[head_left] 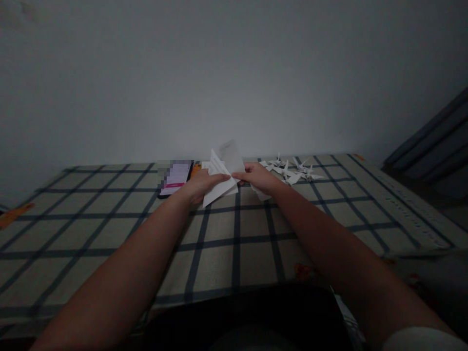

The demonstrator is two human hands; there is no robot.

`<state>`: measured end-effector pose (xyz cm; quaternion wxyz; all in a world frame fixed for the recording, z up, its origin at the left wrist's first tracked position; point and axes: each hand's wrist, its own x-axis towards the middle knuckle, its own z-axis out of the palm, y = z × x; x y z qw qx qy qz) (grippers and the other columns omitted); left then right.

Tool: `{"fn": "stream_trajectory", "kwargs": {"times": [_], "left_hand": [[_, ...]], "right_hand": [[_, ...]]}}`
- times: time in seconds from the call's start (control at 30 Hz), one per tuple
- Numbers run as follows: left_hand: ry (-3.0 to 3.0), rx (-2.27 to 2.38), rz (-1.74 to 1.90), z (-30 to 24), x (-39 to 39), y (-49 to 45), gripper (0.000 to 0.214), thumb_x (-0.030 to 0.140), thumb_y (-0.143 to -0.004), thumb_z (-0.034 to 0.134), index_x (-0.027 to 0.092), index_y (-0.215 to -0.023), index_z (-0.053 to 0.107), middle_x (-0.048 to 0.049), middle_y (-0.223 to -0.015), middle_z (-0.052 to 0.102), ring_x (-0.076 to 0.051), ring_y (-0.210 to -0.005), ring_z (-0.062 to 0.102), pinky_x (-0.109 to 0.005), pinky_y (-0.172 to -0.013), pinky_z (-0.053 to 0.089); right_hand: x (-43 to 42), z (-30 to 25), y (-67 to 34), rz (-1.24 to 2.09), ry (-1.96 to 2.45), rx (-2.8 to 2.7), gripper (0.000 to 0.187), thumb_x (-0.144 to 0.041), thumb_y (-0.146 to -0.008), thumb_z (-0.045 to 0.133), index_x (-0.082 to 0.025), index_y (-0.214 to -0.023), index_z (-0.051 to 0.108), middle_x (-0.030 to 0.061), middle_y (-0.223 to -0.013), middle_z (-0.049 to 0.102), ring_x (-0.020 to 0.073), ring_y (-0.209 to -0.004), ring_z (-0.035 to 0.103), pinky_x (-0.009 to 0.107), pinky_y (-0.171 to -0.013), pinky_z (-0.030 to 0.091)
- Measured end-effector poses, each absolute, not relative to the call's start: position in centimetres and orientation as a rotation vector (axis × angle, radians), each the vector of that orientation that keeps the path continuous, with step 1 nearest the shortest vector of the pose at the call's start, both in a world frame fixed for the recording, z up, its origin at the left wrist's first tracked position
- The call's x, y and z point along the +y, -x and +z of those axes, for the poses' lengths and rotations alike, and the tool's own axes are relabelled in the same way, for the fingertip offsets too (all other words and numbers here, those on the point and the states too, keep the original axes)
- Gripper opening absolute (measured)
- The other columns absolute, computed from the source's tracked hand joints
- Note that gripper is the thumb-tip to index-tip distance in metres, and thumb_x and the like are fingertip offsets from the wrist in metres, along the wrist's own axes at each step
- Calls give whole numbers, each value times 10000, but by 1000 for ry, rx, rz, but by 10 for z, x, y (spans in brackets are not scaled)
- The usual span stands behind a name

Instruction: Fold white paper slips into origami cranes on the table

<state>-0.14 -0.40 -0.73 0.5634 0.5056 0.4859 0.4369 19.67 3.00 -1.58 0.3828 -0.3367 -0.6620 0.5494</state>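
Observation:
A folded sheet of white paper (218,190) is held up over the checked tablecloth, with printed lines showing on part of it. My left hand (201,184) pinches its left side, thumb on top. On the right side, my right hand (256,176) grips the same paper, thumb and forefinger meeting near its middle. One flap stands up behind the thumbs. Beyond my right hand lie several folded white paper cranes (288,173). To the left of my left hand is a phone (177,178) with a lit screen.
A checked cloth (252,248) covers the table. The pale wall (234,73) rises directly behind it. Dark striped fabric (435,129) hangs at the far right. Another bit of white paper (261,195) shows under my right wrist.

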Motion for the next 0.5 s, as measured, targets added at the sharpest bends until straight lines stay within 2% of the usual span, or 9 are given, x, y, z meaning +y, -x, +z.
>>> {"fn": "stream_trajectory", "kwargs": {"times": [0.1,0.2,0.37,0.5], "left_hand": [[-1231,1114,1039,-9,-3,3,546,217,-619,829,136,-1143,699,-168,-1158,736,-274,-932,732,-367,-832,583],[-1239,1109,1044,-10,-3,2,560,200,-610,830,135,-1150,696,-163,-1141,741,-267,-903,735,-356,-801,588],[-1150,1135,1053,-9,-3,0,526,214,-657,796,115,-1160,675,-177,-1078,749,-257,-806,728,-355,-701,593],[-1132,1159,1080,-8,-2,0,525,205,-655,802,130,-1159,677,-163,-1057,753,-256,-820,724,-363,-728,591]], "right_hand": [[29,-16,-197,1457,832,-1667,207,-295,-711,784,-150,-842,716,33,-826,711,105,-696,587,226,-632,490],[28,-17,-197,1497,807,-1665,210,-274,-720,779,-150,-879,720,42,-876,722,115,-740,615,233,-663,506],[25,-12,-194,1431,823,-1626,158,-247,-748,762,-142,-848,697,39,-830,706,117,-709,609,247,-657,500],[24,-11,-194,1398,861,-1652,188,-295,-751,784,-150,-769,665,37,-767,667,117,-665,584,269,-649,490]]}}
